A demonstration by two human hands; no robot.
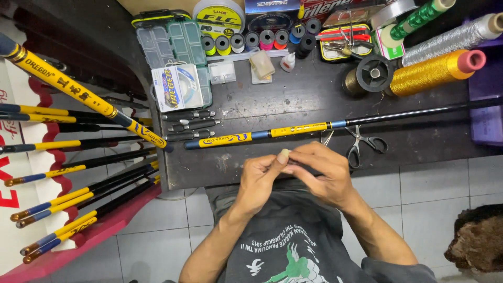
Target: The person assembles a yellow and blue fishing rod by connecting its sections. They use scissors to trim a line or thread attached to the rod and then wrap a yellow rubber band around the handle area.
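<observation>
Left hand (258,178) and right hand (320,170) pressed together, fingertips pinching something tiny, unidentifiable; rod (293,129) tip cut off.

person wears a dark grey short-sleeved t-shirt (293,230), filling the lower middle of the frame. white lettering runs in curved rows across the chest, with a green and white figure graphic (296,264) under it at the bottom edge. both forearms bare from the elbow down, no watch, rings or gloves visible on left hand (258,181) or right hand (322,173).
</observation>
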